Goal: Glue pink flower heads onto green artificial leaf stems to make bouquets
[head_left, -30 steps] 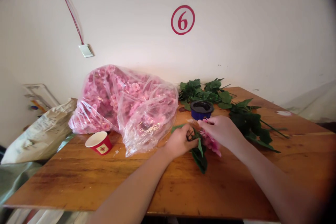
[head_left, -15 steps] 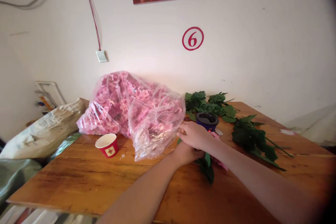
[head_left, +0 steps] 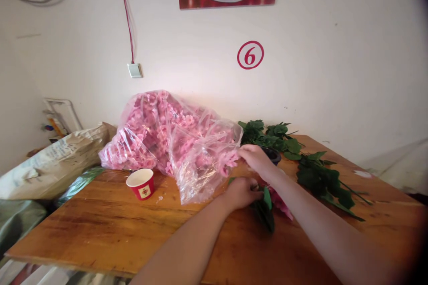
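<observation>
My left hand [head_left: 243, 193] is closed around an artificial stem with green leaves [head_left: 264, 213], low over the table. Pink blossoms [head_left: 281, 202] show to the right of these leaves, partly behind my right forearm. My right hand [head_left: 256, 159] pinches a small pink flower [head_left: 228, 161] at its fingertips, by the right end of the clear plastic bag [head_left: 157, 133] full of pink flowers. Just behind the right hand sits a small dark pot [head_left: 273, 155], mostly covered by that hand.
Green leafy stems [head_left: 284, 138] lie at the back of the wooden table [head_left: 100, 231], and more leaves [head_left: 324, 178] lie at the right. A red paper cup [head_left: 140, 185] stands left of the bag. Sacks [head_left: 60, 164] rest beyond the table's left edge.
My right hand has moved away from the left hand, up toward the bag, and a pink flower now shows at its fingertips. The left hand stays on the leafy stem. The view has shifted slightly.
</observation>
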